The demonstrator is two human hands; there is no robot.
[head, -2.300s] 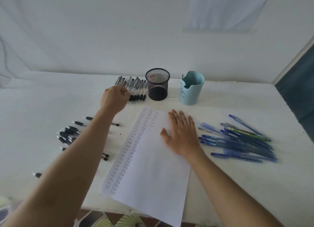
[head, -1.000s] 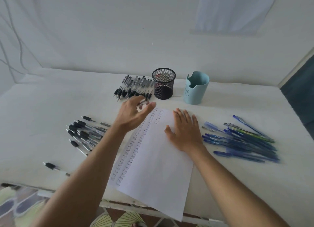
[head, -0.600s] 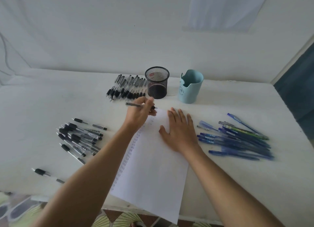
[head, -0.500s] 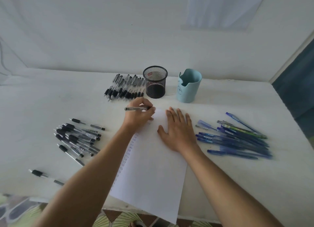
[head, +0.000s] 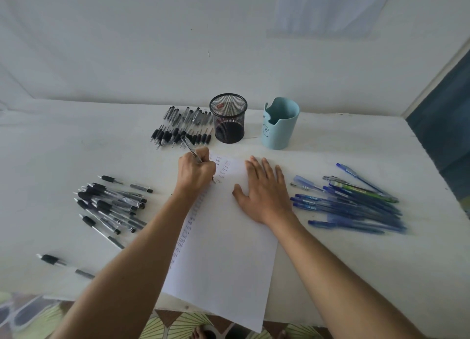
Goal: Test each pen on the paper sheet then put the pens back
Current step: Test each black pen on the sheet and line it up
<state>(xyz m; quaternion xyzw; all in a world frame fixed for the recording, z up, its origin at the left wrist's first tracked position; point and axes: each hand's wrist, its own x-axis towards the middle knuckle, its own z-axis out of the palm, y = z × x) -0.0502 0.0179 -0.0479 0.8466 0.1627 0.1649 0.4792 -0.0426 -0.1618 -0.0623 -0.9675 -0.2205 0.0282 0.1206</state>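
Left hand [head: 195,172] grips a clear-barrelled pen [head: 189,148], tip on the paper sheet [head: 223,249] (columns of small scribbles); right hand [head: 264,196] lies flat on it; the sheet's near corner overhangs the table [head: 356,275] edge

White bench [head: 76,148]: matt. White paper sheet [head: 223,249]: matt, smooth. Round black cup [head: 229,125]: fine metal mesh. Pale blue cylindrical cup [head: 279,130]: smooth plastic, dull sheen. Left heap of pens [head: 112,206]: clear glossy plastic, black rubbery-looking sleeves. Blue pens [head: 356,206]: translucent plastic.
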